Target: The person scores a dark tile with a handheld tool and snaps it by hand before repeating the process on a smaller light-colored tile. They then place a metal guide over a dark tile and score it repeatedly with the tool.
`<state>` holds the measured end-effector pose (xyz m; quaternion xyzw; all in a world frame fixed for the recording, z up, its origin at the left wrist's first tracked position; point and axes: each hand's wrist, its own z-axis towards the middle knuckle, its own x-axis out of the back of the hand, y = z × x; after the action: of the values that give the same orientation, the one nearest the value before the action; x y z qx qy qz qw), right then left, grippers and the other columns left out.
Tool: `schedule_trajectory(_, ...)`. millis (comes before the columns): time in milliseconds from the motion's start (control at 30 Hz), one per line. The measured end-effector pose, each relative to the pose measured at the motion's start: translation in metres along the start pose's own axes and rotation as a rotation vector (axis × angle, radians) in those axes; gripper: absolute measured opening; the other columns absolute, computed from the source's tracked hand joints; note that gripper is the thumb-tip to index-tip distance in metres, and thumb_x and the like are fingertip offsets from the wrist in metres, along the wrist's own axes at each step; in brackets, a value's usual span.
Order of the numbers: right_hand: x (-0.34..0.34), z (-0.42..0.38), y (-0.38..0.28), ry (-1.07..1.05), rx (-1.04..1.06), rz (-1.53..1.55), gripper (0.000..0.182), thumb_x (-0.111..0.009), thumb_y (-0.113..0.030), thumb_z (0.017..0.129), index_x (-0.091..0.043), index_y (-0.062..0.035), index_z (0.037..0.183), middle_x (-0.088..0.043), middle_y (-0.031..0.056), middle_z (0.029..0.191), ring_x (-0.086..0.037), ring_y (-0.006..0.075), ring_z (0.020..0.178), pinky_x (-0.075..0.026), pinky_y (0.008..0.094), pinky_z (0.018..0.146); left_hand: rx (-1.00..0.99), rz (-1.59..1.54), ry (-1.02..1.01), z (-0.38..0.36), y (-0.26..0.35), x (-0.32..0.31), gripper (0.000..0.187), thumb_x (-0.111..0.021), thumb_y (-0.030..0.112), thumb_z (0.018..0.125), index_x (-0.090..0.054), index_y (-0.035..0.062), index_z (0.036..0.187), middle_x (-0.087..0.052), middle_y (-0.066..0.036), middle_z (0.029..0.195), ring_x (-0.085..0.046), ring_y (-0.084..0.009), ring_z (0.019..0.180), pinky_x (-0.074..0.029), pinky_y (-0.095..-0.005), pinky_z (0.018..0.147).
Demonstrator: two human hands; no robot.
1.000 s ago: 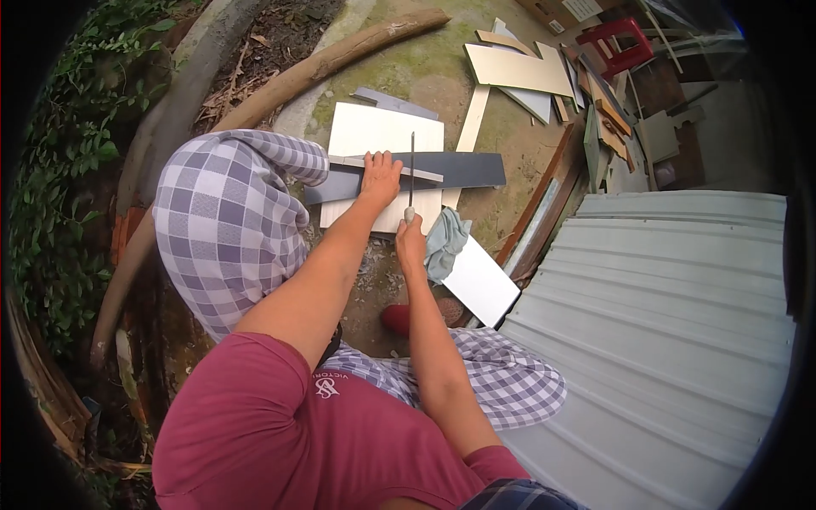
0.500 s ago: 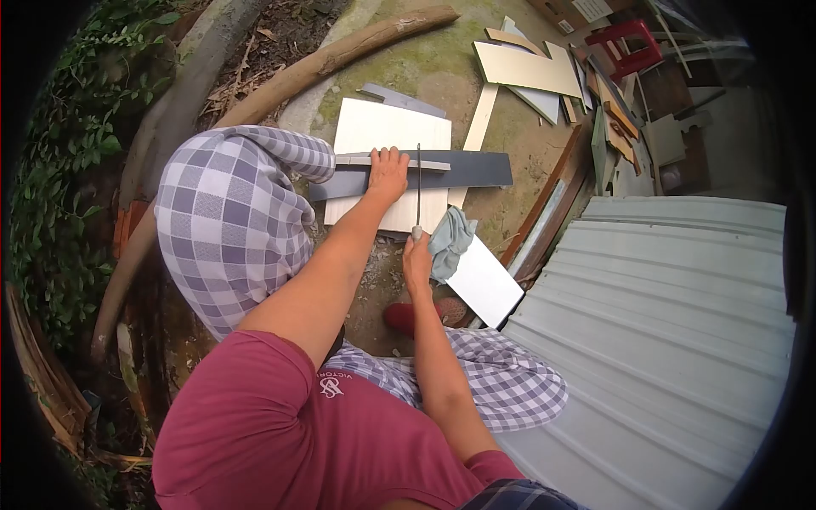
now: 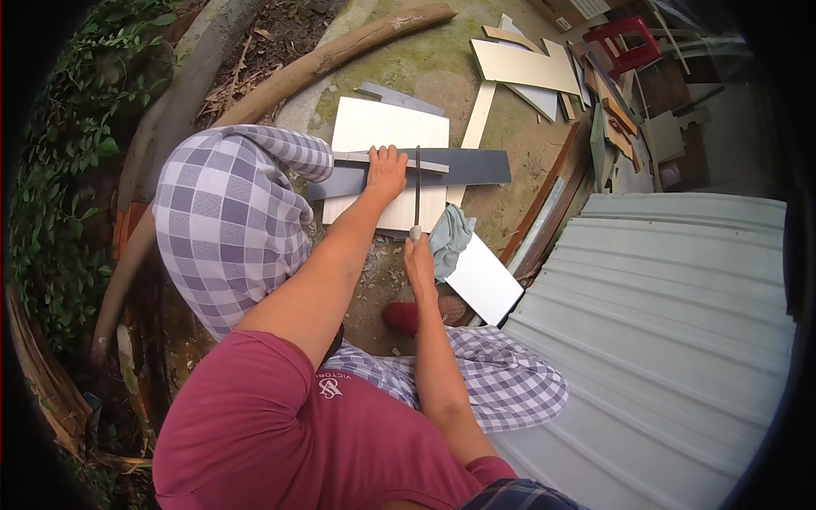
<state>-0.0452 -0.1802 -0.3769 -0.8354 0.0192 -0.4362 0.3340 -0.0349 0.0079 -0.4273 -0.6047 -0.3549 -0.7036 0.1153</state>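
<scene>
My left hand [image 3: 388,172] presses down on a narrow grey strip [image 3: 433,166], its fingers bent over the strip. Under the strip lies a dark grey board [image 3: 476,167], which rests across a pale board [image 3: 389,125]. My right hand [image 3: 418,255] is closed round the light handle of a thin-bladed saw [image 3: 417,191]. The blade points away from me and crosses the strip just right of my left hand. Beside my right hand, a grey-green cloth [image 3: 450,242] lies partly over a white panel [image 3: 484,280].
Corrugated metal sheeting [image 3: 654,323] spans the right side. Board offcuts [image 3: 527,68] and a red plastic object [image 3: 623,44] are at the upper right. A long log [image 3: 340,59] crosses the upper left near leafy plants [image 3: 76,153]. My red shoe [image 3: 399,318] is below.
My right hand and the saw have shifted very slightly. My left hand stays on the strip.
</scene>
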Motion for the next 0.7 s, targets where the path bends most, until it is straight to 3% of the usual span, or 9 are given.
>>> schedule_trajectory(67,0.006,-0.006,-0.007,-0.032,0.014,-0.027,0.032,-0.045,-0.025,0.091,-0.041,-0.0015,0.113,-0.056,0.0313,0.096,-0.055,0.0466,0.093,-0.042,0.0466,0.077,-0.042,0.007,0.043,0.001,-0.001,-0.001,0.033,-0.063,0.017,0.07,-0.053,0.0066,0.099,-0.049,-0.017,0.109,-0.045,-0.0313,0.106,-0.026,-0.053,0.099)
schedule_trajectory(167,-0.002,-0.002,-0.003,0.027,0.072,-0.061,0.031,-0.045,-0.023,0.09,-0.038,-0.0002,0.111,-0.058,0.0346,0.087,-0.055,0.0502,0.087,-0.042,0.0525,0.075,-0.053,0.023,0.062,0.002,-0.001,-0.004,0.032,-0.063,0.016,0.07,-0.054,0.0066,0.099,-0.049,-0.018,0.11,-0.045,-0.0317,0.107,-0.026,-0.0529,0.099)
schedule_trajectory(400,-0.002,0.031,-0.021,0.026,0.014,-0.111,0.032,-0.043,-0.024,0.091,-0.039,0.0012,0.11,-0.058,0.0328,0.089,-0.056,0.0486,0.087,-0.042,0.0502,0.076,-0.072,0.027,0.125,0.0,-0.002,-0.006,0.031,-0.062,0.015,0.071,-0.054,0.0064,0.099,-0.049,-0.018,0.109,-0.045,-0.0319,0.107,-0.026,-0.0527,0.1)
schedule_trajectory(533,-0.014,-0.002,-0.004,0.053,-0.002,-0.101,0.03,-0.045,-0.023,0.09,-0.037,-0.0029,0.111,-0.058,0.0339,0.087,-0.056,0.0504,0.085,-0.042,0.0535,0.073,-0.055,0.039,0.1,0.0,-0.001,-0.004,0.031,-0.061,0.015,0.07,-0.054,0.0062,0.099,-0.049,-0.017,0.108,-0.044,-0.0314,0.107,-0.025,-0.0524,0.1)
schedule_trajectory(600,-0.018,-0.019,0.004,0.076,0.037,-0.081,0.03,-0.045,-0.024,0.091,-0.037,-0.0036,0.112,-0.058,0.0337,0.088,-0.056,0.0498,0.085,-0.042,0.0535,0.073,-0.026,0.025,-0.038,0.001,0.001,0.0,0.033,-0.06,0.017,0.075,-0.052,0.0065,0.105,-0.045,-0.019,0.118,-0.039,-0.0333,0.114,-0.02,-0.0525,0.103)
schedule_trajectory(700,-0.016,-0.009,0.004,0.074,-0.006,-0.056,0.03,-0.045,-0.025,0.091,-0.038,-0.0041,0.112,-0.059,0.0329,0.088,-0.056,0.0491,0.086,-0.043,0.0533,0.073,0.01,0.006,-0.039,0.002,0.004,-0.001,0.036,-0.061,0.018,0.074,-0.051,0.0062,0.107,-0.044,-0.019,0.118,-0.039,-0.0333,0.114,-0.021,-0.0526,0.102)
